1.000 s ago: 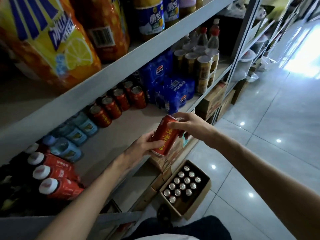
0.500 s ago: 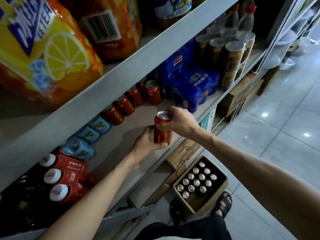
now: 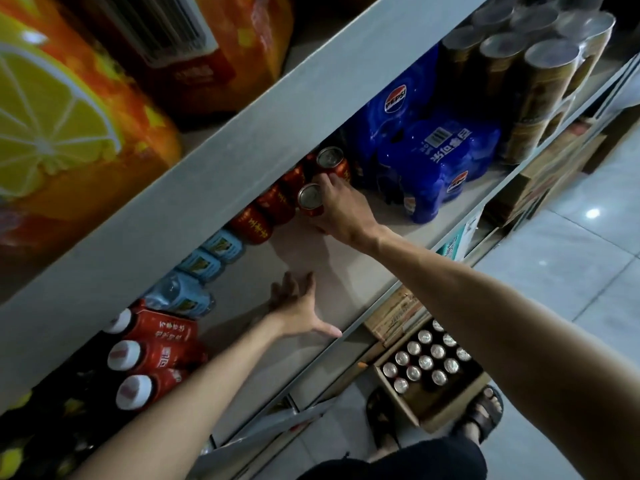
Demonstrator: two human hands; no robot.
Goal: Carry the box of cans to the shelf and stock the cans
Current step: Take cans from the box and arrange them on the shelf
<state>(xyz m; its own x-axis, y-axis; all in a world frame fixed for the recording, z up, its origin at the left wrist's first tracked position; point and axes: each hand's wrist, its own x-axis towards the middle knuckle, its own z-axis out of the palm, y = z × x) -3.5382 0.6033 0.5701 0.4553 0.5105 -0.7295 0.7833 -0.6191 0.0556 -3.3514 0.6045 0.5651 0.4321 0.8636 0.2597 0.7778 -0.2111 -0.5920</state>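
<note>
My right hand (image 3: 341, 209) reaches deep into the middle shelf (image 3: 332, 268) and is closed around a red can (image 3: 309, 199), which stands upright in front of a row of red cans (image 3: 273, 206) at the back. Another red can (image 3: 331, 161) stands just behind it. My left hand (image 3: 299, 306) lies flat and open on the bare shelf board nearer the front edge, holding nothing. The cardboard box of cans (image 3: 429, 372) sits on the floor below the shelf, with several silver tops showing.
Blue Pepsi packs (image 3: 426, 157) stand right of the red cans, wrapped tall tins (image 3: 533, 74) beyond. Light-blue cans (image 3: 204, 265) and red white-capped bottles (image 3: 149, 355) fill the shelf's left. The upper shelf edge (image 3: 242, 140) overhangs. My sandalled feet (image 3: 481, 414) flank the box.
My right hand carried the red can from the shelf's front edge back to the row of cans. My left hand let go of it and dropped flat onto the shelf.
</note>
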